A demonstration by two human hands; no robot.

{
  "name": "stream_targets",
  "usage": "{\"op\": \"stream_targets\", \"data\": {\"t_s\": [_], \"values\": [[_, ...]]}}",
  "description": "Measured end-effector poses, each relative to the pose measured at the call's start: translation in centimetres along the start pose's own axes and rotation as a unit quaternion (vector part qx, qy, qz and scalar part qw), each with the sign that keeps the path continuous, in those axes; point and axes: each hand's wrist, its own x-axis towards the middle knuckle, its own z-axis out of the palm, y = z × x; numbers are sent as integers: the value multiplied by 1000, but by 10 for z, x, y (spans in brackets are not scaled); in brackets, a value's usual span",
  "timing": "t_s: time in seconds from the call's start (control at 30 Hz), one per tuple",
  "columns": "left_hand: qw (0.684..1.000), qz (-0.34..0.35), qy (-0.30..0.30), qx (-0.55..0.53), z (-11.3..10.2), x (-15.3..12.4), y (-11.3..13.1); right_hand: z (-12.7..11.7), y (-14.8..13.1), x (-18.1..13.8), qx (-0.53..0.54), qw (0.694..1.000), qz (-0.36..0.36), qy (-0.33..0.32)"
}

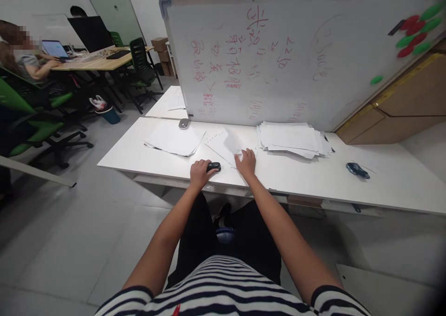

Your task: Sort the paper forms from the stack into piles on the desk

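One black object (214, 167), long axis left-right, end toward right hand (246, 163)

On the worktop (306, 177), the loose sheet (222, 145) has 1 paper pile (174, 139) to its left and 1 paper stack (287, 137) to its right. Behind the sheet stands the whiteboard (303, 32); behind and left, the mouse (183, 123). The right hand (246, 163) is at its near right, the left hand (199, 173) before it, leftward.

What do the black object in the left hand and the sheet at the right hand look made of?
Black object: probably plastic, going by its smooth, faintly shiny dark shell; metal can't be ruled out. Sheet: matte white paper, judging by its thin, raised, bent part.
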Motion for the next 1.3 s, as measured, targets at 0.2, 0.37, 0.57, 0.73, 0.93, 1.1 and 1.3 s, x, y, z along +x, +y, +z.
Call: {"op": "stream_targets", "data": {"t_s": [0.2,0.37,0.57,0.73,0.93,1.1,1.3], "values": [[1000,-5,-5,13,1,1,0,5,3,8,-16,995,31,-99],[1000,-1,1,21,4,1,-1,3,4,12,-26,989,30,-142],[1000,2,15,11,5,1,-1,-3,4,14,-39,987,36,-153],[1000,-1,14,-8,6,1,-1,-4,1,11,-37,989,41,-139],[999,-17,9,-48,7,1,-2,1,1,8,-18,995,40,-87],[998,-27,14,-61,9,0,-1,7,3,8,26,999,33,-33],[993,-73,49,-81,3,3,4,-5,-4,1,119,992,36,19]]}}
